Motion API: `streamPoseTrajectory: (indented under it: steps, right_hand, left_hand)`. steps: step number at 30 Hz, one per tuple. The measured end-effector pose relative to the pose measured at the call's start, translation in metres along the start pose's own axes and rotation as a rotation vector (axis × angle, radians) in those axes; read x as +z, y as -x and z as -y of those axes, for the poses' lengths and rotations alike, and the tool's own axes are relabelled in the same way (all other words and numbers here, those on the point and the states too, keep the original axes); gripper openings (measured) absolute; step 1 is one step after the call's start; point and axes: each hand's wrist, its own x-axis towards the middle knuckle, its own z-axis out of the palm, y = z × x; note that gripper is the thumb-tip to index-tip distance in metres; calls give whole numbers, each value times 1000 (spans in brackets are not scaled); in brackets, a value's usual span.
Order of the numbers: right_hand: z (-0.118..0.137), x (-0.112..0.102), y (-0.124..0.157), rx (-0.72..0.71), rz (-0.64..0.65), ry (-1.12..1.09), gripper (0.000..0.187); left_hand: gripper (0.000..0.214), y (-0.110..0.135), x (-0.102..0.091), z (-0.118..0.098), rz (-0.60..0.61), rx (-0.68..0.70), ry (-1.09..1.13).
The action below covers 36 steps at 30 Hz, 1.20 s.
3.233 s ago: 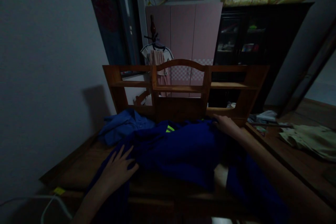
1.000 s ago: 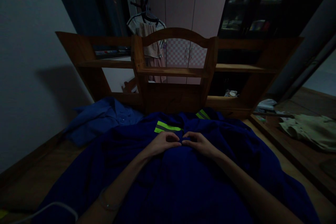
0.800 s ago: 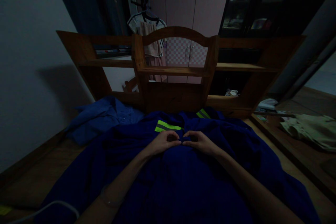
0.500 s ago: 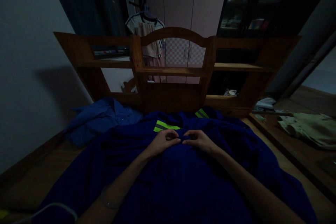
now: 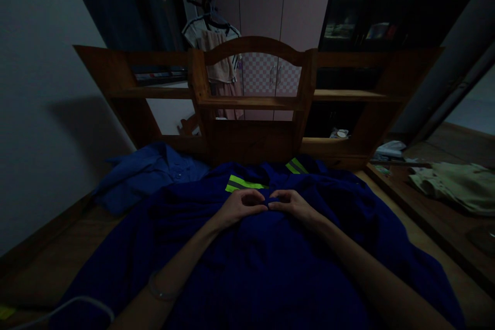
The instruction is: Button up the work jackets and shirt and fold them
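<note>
Head view: dim light here, and between nine and ten o'clock a smooth pale wall (image 5: 42, 51) drops to a bare wooden surface (image 5: 73, 237).
Light-blue shirt (image 5: 150, 180): between eight and nine o'clock, soft and crumpled, a loose heap just beside the darker cloth.
White top (image 5: 194, 31): eleven o'clock, limp on its hanger, dark trim at the shoulders.
Wooden shelf unit (image 5: 251, 102): twelve o'clock, brown, arched in the middle, square-cornered openings either side.
Left hand (image 5: 237, 206): six o'clock, thumb and fingers curved into a rounded loop, tips at the cloth.
Dark-blue garment (image 5: 251, 268): filling six o'clock, spread wide, matte, rippled with folds; one lime strip (image 5: 236, 179) by the left hand, a second lime strip (image 5: 297, 166) near four.
Right hand (image 5: 296, 207): between four and five, mirroring that loop; the hands nearly meet, and whether they pinch the fabric, can't tell.
Cream cloth (image 5: 460, 185): just past three, flat, wrinkled.
Change: three seconds ago the hands were well apart; now they're together mid-garment, and both strips show!
</note>
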Motion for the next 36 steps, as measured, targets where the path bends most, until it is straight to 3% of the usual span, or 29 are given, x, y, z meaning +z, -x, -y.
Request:
streamPoseTrajectory:
  steps: [8, 12, 15, 20, 25, 36]
  right_hand:
    - [-3, 0, -4, -21, -144, 120, 43]
    - [-10, -2, -9, -87, -142, 125, 41]
    - [-10, -3, -7, -216, -128, 204, 36]
    - [-4, 1, 1, -439, -208, 484, 27]
    - [-7, 8, 2, -439, -188, 534, 27]
    - [-7, 10, 1, -358, -220, 470, 30]
  left_hand:
    - [29, -3, -1, 4, -92, 85, -92]
    - [24, -7, -1, 6, -135, 110, -124]
    - [21, -6, 0, 5, -139, 124, -143]
    - [16, -3, 1, 2, -121, 172, -222]
    - [16, -1, 1, 1, -98, 218, -257]
    - [26, -3, -3, 6, -63, 130, -149]
